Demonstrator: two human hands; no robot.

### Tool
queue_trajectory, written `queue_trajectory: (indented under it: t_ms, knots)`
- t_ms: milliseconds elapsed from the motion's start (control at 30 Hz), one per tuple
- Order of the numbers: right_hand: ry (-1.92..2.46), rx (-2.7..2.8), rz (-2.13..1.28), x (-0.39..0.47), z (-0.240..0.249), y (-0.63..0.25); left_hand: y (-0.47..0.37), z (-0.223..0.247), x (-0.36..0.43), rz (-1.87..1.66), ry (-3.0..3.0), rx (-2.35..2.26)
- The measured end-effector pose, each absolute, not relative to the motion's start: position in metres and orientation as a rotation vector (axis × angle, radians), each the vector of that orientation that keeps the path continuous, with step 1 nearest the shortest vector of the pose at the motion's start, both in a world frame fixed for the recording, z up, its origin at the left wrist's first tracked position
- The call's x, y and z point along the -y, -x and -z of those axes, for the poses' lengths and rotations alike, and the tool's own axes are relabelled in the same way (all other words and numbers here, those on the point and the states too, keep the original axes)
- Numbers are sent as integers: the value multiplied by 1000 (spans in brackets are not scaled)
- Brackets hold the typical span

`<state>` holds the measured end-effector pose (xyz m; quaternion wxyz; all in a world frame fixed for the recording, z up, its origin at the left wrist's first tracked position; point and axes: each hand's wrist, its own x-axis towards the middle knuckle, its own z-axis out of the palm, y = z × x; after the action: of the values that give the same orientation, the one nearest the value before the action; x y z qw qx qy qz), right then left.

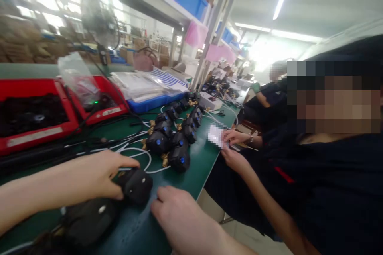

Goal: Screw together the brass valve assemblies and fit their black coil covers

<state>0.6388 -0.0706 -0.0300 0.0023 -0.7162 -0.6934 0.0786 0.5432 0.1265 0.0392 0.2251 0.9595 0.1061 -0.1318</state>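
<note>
My left hand (109,171) reaches in from the left, thumb and fingers closed around the back of a black boxy unit (138,185) on the green bench. Light metallic spots show on this unit's near face. Just right of it, my right hand (179,213) is curled at the bench edge, its fingertips turned away, so anything in them is hidden. A second black unit (91,219) lies nearer, below my left wrist. Beyond my hands stand several similar black units (178,159) with blue round buttons, brass fittings and white cables.
Red bins (36,129) of dark parts and a blue tray (155,101) with bagged sheets line the back left. A co-worker (323,175) sits close on the right, holding something white (215,134). A metal shelf post (214,28) rises behind the bench.
</note>
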Motion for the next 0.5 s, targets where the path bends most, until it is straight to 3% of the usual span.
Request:
queue_trajectory:
  t_ms: [67,300,500]
  knots:
    - [2261,2105,-344,76,26,-643,-545,-52,-121,511,-2637,-347]
    - [2150,1918,-650,84,16,-644,-546,-48,-125,484,-2651,-261]
    - [2008,1902,-685,94,24,-635,-549,-50,-122,501,-2649,-283]
